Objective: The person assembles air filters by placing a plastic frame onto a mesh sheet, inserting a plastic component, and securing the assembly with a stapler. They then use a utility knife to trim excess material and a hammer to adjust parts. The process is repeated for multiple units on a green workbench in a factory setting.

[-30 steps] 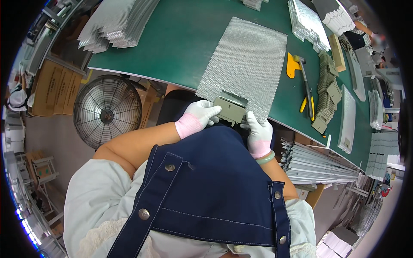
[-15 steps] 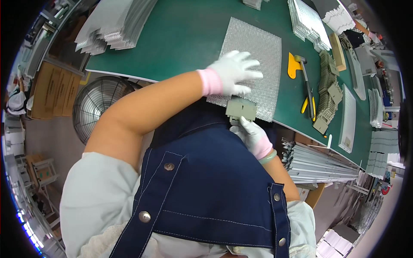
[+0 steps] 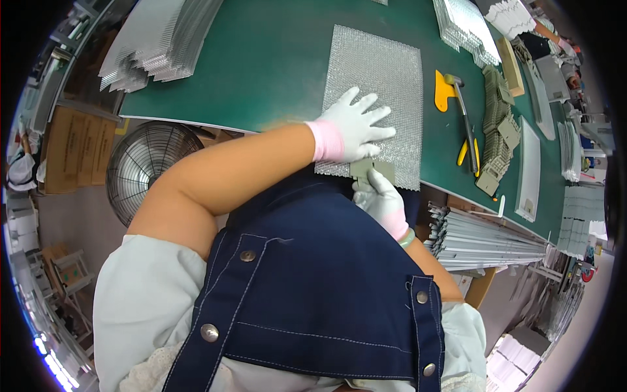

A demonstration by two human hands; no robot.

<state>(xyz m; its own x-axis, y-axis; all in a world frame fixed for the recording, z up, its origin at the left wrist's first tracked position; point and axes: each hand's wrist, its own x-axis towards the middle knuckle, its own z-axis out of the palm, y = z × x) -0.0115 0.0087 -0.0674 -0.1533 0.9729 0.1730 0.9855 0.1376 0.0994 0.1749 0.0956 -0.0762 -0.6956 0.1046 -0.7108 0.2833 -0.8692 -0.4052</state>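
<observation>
Left hand (image 3: 353,130), white-gloved, lies flat on the silver mesh panel (image 3: 379,85), fingers (image 3: 375,117) spread wide and pressing down near the panel's near edge. A second ago both hands were together at that edge around the small grey-green clip; since then the left has lifted off the clip and gone up onto the mesh, so it now works as a hold-down.

Right hand (image 3: 382,199), also gloved, sits just below the panel's near edge, fingers closed in a pinch on the grey-green clip (image 3: 371,171), which touches the panel's rim. Judged: the clip is being seated one-handed while the panel is kept from sliding.

Panel lies flat on the green surface (image 3: 261,65), close to the person's body. To the right: yellow scraper (image 3: 443,91), hammer (image 3: 464,117), a row of similar grey-green clips (image 3: 496,130). Stacked mesh panels (image 3: 157,39) far left. A floor fan (image 3: 144,166) stands below the surface edge.
</observation>
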